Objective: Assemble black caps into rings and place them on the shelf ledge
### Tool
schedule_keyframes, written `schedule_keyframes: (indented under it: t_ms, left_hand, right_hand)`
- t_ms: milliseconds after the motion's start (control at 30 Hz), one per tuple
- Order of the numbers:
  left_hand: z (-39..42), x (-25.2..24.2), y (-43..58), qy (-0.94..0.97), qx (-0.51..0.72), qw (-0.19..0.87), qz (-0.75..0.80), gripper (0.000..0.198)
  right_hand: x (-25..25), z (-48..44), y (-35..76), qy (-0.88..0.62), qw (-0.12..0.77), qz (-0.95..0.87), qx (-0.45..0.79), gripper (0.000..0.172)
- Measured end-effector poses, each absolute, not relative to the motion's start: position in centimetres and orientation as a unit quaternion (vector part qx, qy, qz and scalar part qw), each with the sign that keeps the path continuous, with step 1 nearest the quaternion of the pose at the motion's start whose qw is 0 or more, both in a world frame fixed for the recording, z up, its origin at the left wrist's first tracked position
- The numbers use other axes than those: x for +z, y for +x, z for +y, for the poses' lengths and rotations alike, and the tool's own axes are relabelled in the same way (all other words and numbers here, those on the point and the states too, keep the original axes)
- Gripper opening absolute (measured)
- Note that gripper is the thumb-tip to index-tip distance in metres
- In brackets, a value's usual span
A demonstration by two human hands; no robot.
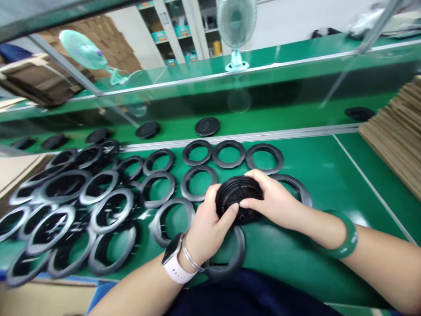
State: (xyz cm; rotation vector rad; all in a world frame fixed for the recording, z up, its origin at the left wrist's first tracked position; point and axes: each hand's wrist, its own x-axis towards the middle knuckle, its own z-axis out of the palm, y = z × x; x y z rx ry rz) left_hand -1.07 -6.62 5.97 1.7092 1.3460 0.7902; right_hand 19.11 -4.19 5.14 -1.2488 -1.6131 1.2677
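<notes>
My left hand and my right hand both grip the edge of a round black plastic cap, its dark hollow side tilted toward me. Several black rubber rings lie flat on the green bench mat around my hands. One black ring lies partly hidden under my left wrist and the cap. Another ring sits just left of my left hand. A third ring lies partly behind my right hand. A white smartwatch and a metal bangle circle my left wrist, and a green bangle circles my right forearm.
A heap of overlapping black rings fills the bench's left side. Black discs stand on a lower green shelf behind a metal rail. A flattened cardboard stack sits at right, and desk fans stand on the upper shelf.
</notes>
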Motion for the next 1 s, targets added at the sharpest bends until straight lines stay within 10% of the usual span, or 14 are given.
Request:
schedule_keyframes:
  t_ms: [167, 433, 667, 1000]
  left_hand:
    - [-6.6, 8.5, -2.2, 0.619, 0.364, 0.498, 0.487, 0.050]
    - [-7.5, 10.7, -14.0, 0.718, 0.199, 0.213, 0.632, 0.018]
    - [-10.6, 7.6, -16.3, 0.802, 0.071, 0.196, 0.560, 0.021]
    - [-7.0, 10.0, -11.4, 0.449, 0.492, 0.533, 0.522, 0.023]
  right_hand:
    - [5.0, -2.7, 20.4, -0.466, 0.471, -0.507, 0.552, 0.049]
    - [5.6, -1.8, 20.4, -0.472, 0.521, -0.345, 0.622, 0.050]
    - [5.2, -2.0, 20.5, -0.476, 0.516, -0.338, 0.627, 0.046]
    - [6.5, -1.1, 22.0, -0.447, 0.555, -0.335, 0.617, 0.040]
